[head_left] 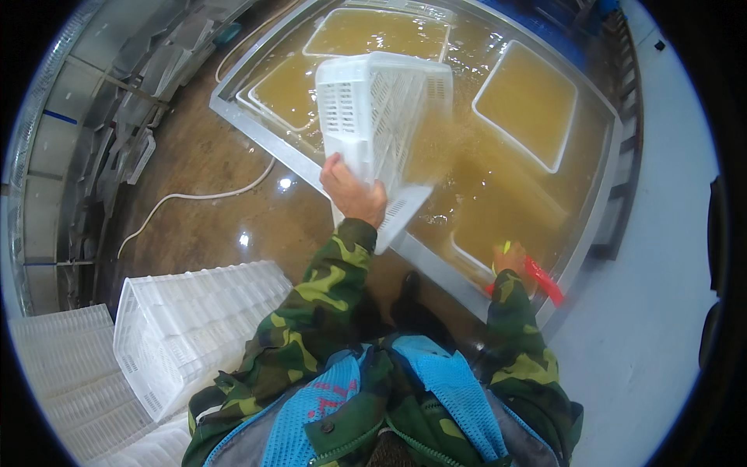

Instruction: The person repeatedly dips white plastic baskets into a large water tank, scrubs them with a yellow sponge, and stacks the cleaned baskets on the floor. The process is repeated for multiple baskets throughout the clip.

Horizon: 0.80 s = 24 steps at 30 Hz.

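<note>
My left hand [354, 193] is closed on the near rim of a white slotted plastic crate [348, 105]. The crate is tipped on its side above the near left edge of a metal tank [280, 161], and its right part is blurred with splashing. Down at the tank's near right corner, my right hand [510, 257] appears closed around a red and yellow thing [543, 280], whose kind I cannot make out. Murky brown water [498, 183] fills the tank. Under its surface lie several white crates, one [562, 159] at the right with its rim showing.
At the lower left stand stacks of white crates [198, 311]. A pale hose [206, 196] curves over the wet brown floor [194, 226]. Grey panels [167, 58] lean along the left side. A pale wall [646, 311] runs along the right, close to the tank.
</note>
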### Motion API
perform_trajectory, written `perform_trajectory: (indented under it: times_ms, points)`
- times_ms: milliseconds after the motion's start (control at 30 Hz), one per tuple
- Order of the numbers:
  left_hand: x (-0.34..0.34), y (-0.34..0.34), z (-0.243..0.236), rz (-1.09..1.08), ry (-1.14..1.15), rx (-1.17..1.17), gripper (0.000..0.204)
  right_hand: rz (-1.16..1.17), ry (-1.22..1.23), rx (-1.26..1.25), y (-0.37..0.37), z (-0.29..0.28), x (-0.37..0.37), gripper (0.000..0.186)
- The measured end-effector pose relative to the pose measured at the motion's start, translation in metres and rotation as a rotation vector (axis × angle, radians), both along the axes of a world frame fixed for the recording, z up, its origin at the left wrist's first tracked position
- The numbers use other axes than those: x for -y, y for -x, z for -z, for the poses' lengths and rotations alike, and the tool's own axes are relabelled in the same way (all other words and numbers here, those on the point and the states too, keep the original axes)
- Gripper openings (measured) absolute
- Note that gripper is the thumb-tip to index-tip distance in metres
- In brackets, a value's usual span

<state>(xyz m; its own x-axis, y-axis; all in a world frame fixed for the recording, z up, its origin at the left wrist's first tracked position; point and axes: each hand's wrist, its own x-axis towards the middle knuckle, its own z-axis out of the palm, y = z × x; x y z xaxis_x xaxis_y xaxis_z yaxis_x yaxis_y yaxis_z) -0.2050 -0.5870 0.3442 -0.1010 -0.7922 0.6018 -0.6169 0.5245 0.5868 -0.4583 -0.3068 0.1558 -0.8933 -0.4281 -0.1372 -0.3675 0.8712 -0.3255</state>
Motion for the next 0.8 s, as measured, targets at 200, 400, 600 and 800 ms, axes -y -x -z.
perform_trajectory:
  times_ms: [200,400,600,800]
  points:
    - [-0.016,0.057,0.020,-0.017,-0.208,-0.115,0.063,-0.698,0.646,0.478,-0.098,-0.127,0.116,0.069]
    - [0.008,0.032,0.072,-0.137,-0.428,-0.210,0.056,-0.584,0.523,0.388,-0.179,-0.105,0.196,0.043]
    - [0.026,-0.109,0.139,-0.048,-0.892,-0.492,0.035,-0.727,0.185,0.142,-0.191,-0.078,0.268,0.033]
    - [-0.064,-0.288,0.190,-0.177,-0.840,-0.453,0.020,-0.739,0.055,0.082,-0.214,-0.051,0.388,0.038]
